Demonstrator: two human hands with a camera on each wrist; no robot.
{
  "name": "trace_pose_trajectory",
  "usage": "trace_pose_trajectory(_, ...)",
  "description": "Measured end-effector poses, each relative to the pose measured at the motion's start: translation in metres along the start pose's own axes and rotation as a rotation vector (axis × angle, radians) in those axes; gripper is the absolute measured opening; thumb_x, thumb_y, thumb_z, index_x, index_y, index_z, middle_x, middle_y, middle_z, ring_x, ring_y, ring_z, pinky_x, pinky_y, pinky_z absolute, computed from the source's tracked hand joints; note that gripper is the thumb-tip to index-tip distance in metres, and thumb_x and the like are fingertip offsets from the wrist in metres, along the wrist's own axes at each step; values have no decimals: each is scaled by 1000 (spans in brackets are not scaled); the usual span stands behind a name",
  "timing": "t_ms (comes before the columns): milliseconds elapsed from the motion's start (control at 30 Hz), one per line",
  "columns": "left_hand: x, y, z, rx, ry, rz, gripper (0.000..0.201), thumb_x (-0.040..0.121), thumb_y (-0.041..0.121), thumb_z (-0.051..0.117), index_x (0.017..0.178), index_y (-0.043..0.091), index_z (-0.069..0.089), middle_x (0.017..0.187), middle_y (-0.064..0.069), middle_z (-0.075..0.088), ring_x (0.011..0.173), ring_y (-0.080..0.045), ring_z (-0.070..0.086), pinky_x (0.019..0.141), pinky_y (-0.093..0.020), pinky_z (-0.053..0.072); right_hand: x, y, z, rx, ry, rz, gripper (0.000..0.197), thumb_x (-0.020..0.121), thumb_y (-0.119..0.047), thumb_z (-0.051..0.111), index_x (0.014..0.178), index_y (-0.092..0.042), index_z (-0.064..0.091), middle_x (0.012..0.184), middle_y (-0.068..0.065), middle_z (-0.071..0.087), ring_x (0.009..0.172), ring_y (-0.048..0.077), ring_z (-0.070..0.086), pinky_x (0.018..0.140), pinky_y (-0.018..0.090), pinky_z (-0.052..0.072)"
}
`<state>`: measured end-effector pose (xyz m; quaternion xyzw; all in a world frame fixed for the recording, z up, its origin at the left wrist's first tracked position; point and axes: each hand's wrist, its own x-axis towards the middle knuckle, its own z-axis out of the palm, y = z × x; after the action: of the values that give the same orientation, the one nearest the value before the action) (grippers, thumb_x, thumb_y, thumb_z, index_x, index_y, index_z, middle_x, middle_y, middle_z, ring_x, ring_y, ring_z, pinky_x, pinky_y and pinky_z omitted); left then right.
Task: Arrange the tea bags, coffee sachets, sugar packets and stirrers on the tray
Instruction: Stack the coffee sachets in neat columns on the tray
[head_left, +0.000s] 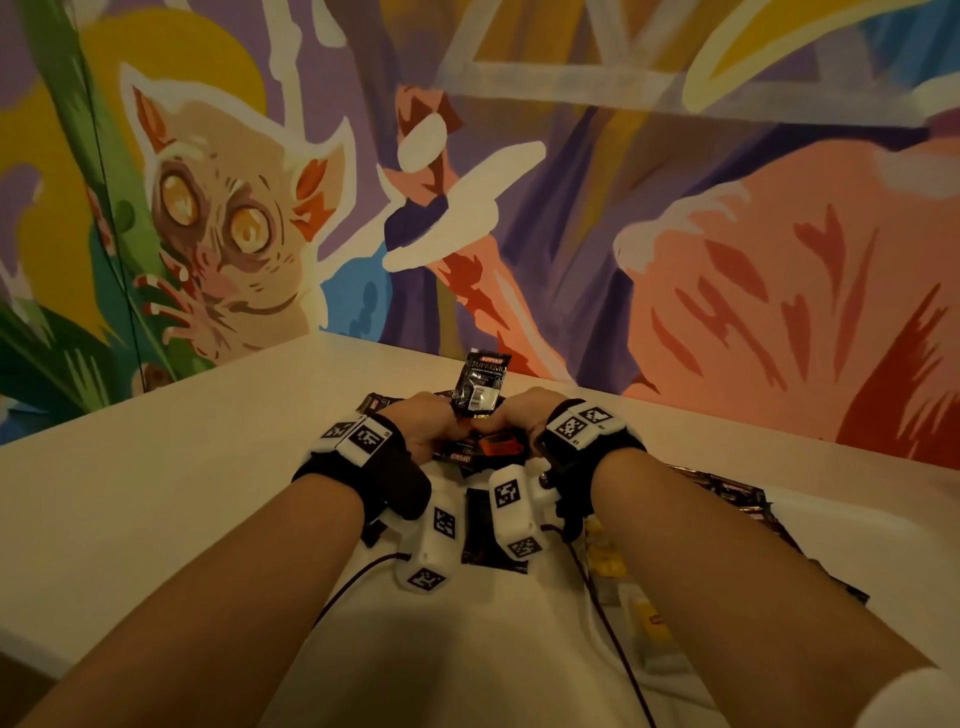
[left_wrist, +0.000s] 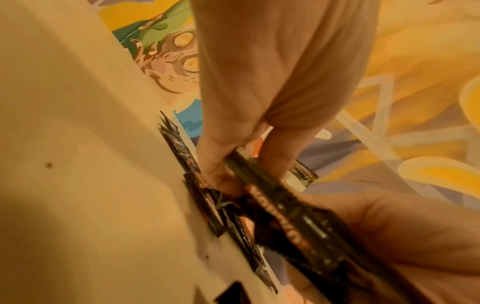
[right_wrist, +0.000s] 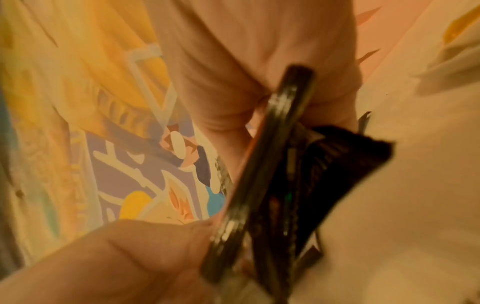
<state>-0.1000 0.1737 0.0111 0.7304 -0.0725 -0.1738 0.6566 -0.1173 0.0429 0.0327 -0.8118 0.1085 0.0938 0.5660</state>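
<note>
Head view: your left hand (head_left: 427, 422) and right hand (head_left: 514, 415) clamp their grip on glossy black coffee sachets (head_left: 480, 387), probably squaring them above the cream bench (head_left: 208, 441).

The upright black sachet (head_left: 480, 383), far from the viewer between the two hands, reads "KOPIKO" in red at its top and "SUPREMO" in pale letters under it; the smaller print below is too fine to read. A sachet (head_left: 457, 456) lying flat just nearer shows "KOPIKO" partly, upside down. Wrist bands (head_left: 370, 439) carry square black-and-white code markers, no words.
</note>
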Motion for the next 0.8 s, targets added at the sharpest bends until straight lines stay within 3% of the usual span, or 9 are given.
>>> trace_pose_trajectory(100,-9,7,0,-212,-26,36,53,87,-11,51,138,-4,38,116,-22,59,95,-29,61,77,-40,51,-11,-8,-12,106,60,-36,19,81,2,65,99,-1,61,80,12,62,71,21,63,70,32,55)
trace_pose_trajectory(167,-15,15,2,-276,18,88,61,89,7,62,142,5,32,122,-17,58,105,-25,59,93,-41,48,-19,-13,-24,233,119,-32,28,76,2,70,103,-1,63,85,15,66,74,27,66,68,41,57)
trace_pose_trajectory(267,-34,27,12,-299,-81,137,32,92,36,55,113,12,57,97,-4,63,93,-16,58,108,-38,37,-36,-18,-40,434,156,-85,27,77,2,69,103,-2,65,86,16,67,69,29,65,59,43,55)
trace_pose_trajectory(300,-42,31,15,-334,-139,143,35,90,43,54,110,15,60,98,-4,64,94,-18,59,106,-39,39,-41,-17,-46,500,162,-104,29,77,1,68,105,-2,65,91,17,67,73,29,65,62,45,55)
trace_pose_trajectory(433,-57,39,44,-434,-403,140,72,72,59,57,131,17,53,130,-13,57,120,-33,54,100,-56,42,-68,-6,-61,721,171,-205,34,81,0,65,114,0,62,109,18,66,88,30,65,72,42,55)
trace_pose_trajectory(533,-66,42,76,-445,-557,128,69,76,56,57,135,21,50,134,-16,55,123,-35,52,91,-61,46,-94,13,-69,817,181,-326,19,86,3,56,103,-4,63,94,12,67,77,22,65,63,32,57)
trace_pose_trajectory(600,-72,44,100,-459,-563,120,56,85,43,58,134,18,51,133,-18,55,120,-35,54,87,-61,49,-113,26,-73,845,237,-400,30,86,4,56,116,-2,58,100,13,67,78,20,66,56,28,56)
trace_pose_trajectory(700,-80,48,133,-511,-545,81,36,95,26,50,129,12,53,121,-16,60,105,-30,60,83,-55,50,-137,41,-82,839,369,-458,40,85,2,60,123,-6,52,111,14,65,87,23,66,65,35,56)
trace_pose_trajectory(800,-85,50,157,-577,-584,26,37,91,24,55,126,11,55,110,-12,64,96,-27,63,86,-53,49,-158,53,-95,745,419,-512,36,87,-6,61,122,-12,52,111,10,66,95,24,66,77,43,56)
